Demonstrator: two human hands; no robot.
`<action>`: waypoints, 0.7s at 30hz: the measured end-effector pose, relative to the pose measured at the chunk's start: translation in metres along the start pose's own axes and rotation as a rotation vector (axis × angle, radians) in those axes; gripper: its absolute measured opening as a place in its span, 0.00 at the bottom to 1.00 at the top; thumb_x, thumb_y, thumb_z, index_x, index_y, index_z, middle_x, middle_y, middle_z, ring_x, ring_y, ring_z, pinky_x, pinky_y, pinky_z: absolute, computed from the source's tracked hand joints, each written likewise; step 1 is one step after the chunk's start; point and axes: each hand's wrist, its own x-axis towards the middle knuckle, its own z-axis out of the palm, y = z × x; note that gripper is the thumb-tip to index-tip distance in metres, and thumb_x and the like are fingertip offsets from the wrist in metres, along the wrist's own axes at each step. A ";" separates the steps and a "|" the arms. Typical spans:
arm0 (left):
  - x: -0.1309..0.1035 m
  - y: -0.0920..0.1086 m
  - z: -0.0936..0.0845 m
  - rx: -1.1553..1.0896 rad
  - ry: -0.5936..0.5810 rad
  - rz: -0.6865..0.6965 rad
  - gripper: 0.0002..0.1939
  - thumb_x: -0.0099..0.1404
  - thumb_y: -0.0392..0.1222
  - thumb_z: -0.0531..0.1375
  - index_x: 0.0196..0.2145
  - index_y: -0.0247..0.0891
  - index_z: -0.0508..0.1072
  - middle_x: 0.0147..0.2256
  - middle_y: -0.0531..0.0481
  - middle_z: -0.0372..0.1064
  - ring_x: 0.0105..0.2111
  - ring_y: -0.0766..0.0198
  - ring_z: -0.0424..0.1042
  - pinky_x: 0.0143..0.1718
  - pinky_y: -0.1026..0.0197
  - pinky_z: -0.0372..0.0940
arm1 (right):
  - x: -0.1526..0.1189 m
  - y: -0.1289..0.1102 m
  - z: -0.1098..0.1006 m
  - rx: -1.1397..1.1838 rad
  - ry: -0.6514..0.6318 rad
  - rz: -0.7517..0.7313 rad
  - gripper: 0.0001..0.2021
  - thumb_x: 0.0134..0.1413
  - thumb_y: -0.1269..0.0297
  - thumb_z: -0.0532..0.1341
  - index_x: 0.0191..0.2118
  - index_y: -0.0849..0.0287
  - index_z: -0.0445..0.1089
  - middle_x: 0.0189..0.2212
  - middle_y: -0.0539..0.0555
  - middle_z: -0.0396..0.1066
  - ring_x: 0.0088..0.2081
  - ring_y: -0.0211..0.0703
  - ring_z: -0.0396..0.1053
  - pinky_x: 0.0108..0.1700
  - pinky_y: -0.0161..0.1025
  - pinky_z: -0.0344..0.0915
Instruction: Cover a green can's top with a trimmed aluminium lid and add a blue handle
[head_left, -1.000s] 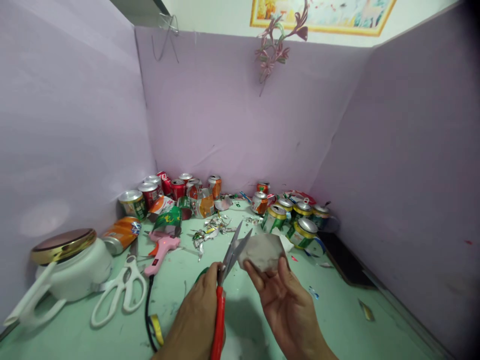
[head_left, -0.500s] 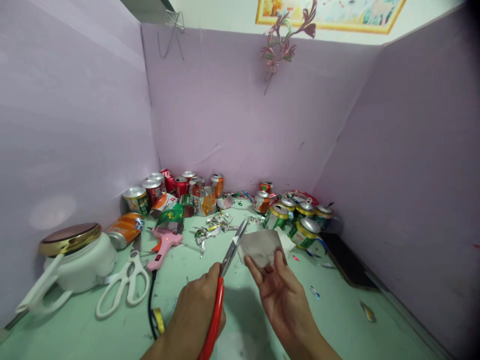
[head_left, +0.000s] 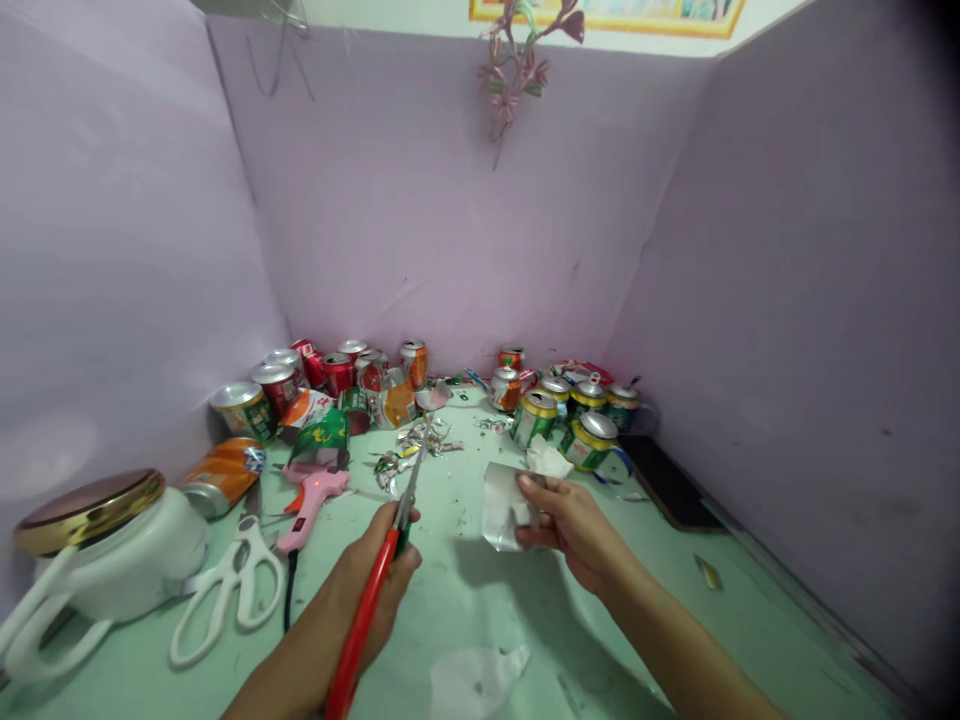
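Observation:
Red-handled scissors [head_left: 367, 610] are in my left hand [head_left: 375, 590], their blades pointing up and away over the table. Something green shows by the fingers, too small to make out. My right hand [head_left: 562, 520] pinches a piece of silvery sheet metal [head_left: 501, 505] between thumb and fingers, to the right of the blades and apart from them. A crumpled white tissue [head_left: 548, 458] lies just behind that hand. Below the hands, a pale, translucent piece [head_left: 476, 682] rests on the table near the front.
Drink cans [head_left: 274, 385] and cut can pieces [head_left: 322, 430] stand at the back left, more cans [head_left: 535, 420] at the right. Metal scraps [head_left: 409, 450] lie mid-table. White scissors [head_left: 236, 575], a pink glue gun [head_left: 311, 505] and a white pot [head_left: 127, 560] are left; a dark phone [head_left: 671, 485] is right.
My left hand and the scissors have moved left and away from the sheet. My right hand has turned palm inward, tilting the sheet. The pale piece has come into view in front.

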 end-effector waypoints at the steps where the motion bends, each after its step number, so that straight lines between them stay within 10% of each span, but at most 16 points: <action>1: -0.001 -0.001 0.004 0.003 0.042 0.057 0.19 0.62 0.47 0.46 0.49 0.40 0.57 0.38 0.45 0.69 0.31 0.61 0.70 0.30 0.61 0.65 | -0.001 -0.004 -0.002 -0.022 0.017 -0.010 0.06 0.49 0.67 0.62 0.31 0.65 0.70 0.18 0.46 0.64 0.17 0.30 0.61 0.20 0.31 0.70; 5: -0.001 -0.003 0.022 0.155 0.245 0.229 0.20 0.58 0.37 0.46 0.49 0.39 0.60 0.52 0.40 0.58 0.51 0.53 0.62 0.47 0.51 0.62 | -0.007 -0.014 -0.005 -0.042 0.033 -0.060 0.06 0.43 0.66 0.65 0.25 0.65 0.70 0.14 0.44 0.59 0.14 0.29 0.57 0.15 0.28 0.64; 14: 0.017 -0.027 0.016 0.296 0.040 0.193 0.22 0.64 0.43 0.45 0.56 0.38 0.56 0.49 0.40 0.66 0.40 0.57 0.73 0.39 0.55 0.69 | -0.011 -0.019 -0.007 -0.072 0.029 -0.142 0.07 0.40 0.66 0.65 0.24 0.66 0.70 0.15 0.45 0.61 0.15 0.29 0.59 0.14 0.27 0.62; 21: 0.017 -0.034 0.031 0.409 0.244 0.366 0.21 0.65 0.37 0.44 0.55 0.36 0.59 0.46 0.40 0.70 0.45 0.55 0.71 0.41 0.57 0.68 | -0.013 -0.026 -0.011 -0.113 0.027 -0.160 0.05 0.42 0.69 0.63 0.22 0.65 0.69 0.14 0.46 0.62 0.15 0.30 0.59 0.12 0.27 0.59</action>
